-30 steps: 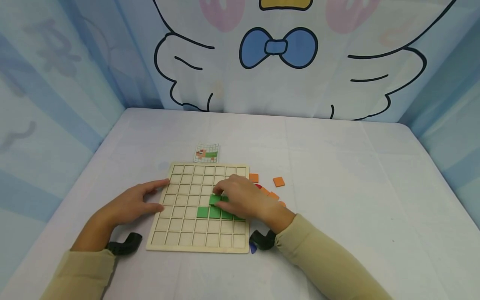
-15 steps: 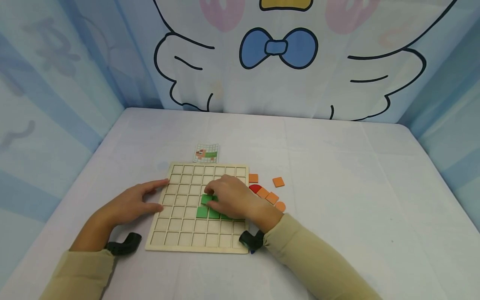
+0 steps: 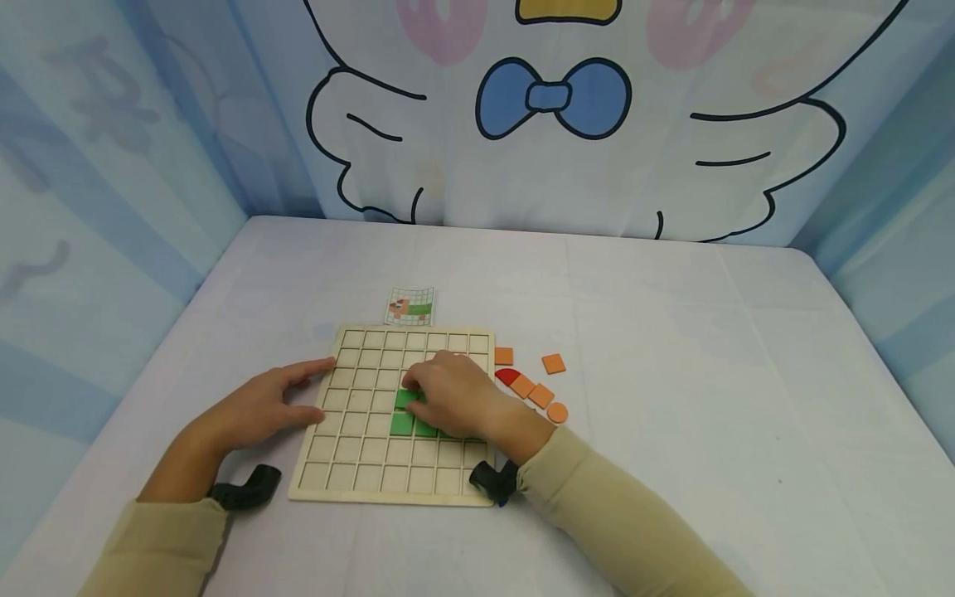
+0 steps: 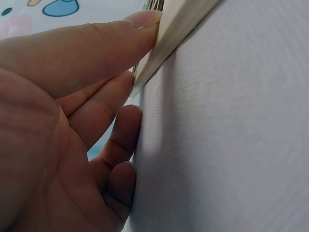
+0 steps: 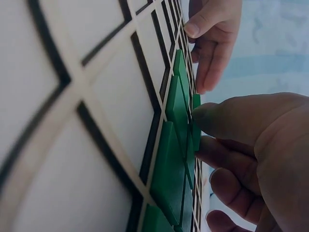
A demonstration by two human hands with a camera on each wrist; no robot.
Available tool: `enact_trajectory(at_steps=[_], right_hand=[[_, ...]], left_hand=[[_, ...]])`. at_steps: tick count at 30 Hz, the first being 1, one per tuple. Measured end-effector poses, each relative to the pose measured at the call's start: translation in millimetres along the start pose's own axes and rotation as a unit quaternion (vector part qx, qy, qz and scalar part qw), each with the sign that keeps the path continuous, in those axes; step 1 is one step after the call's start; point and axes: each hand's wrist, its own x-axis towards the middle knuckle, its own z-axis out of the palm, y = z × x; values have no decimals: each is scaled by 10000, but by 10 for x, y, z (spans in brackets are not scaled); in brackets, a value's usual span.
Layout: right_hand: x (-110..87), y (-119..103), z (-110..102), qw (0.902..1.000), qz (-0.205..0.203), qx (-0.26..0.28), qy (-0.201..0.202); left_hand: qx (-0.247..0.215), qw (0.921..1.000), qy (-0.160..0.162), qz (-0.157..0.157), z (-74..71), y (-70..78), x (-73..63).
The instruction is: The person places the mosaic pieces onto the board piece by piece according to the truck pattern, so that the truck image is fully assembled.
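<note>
A wooden grid board (image 3: 358, 475) lies on the white table. My right hand (image 3: 462, 400) is over its middle, pinching a green square tile (image 5: 196, 133) between thumb and fingertips. In the head view that tile (image 3: 405, 399) shows just behind the left end of a row of green tiles (image 3: 401, 424) set in the grid. More of these green tiles (image 5: 166, 166) show in the right wrist view; my right hand hides part of the row from the head camera. My left hand (image 3: 257, 406) touches the board's left edge with extended thumb and fingers, the thumb (image 4: 145, 21) against its side.
A small picture card (image 3: 409, 307) with a gridded orange and green design lies behind the board. To the right are loose orange square tiles (image 3: 554, 364), a round orange piece (image 3: 557, 413) and a red piece (image 3: 507, 376). Black camera mounts (image 3: 249, 487) sit at both wrists.
My right hand has slid left along the grid with the green tile, slightly less in the last half second. The red piece is now uncovered. My left hand stays in place.
</note>
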Motion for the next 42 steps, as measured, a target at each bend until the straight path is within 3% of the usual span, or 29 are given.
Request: enact_trajectory(at_steps=[42], right_hand=[[23, 1, 27, 9996, 147, 230, -32]], left_hand=[[83, 9999, 35, 96, 1, -5, -3]])
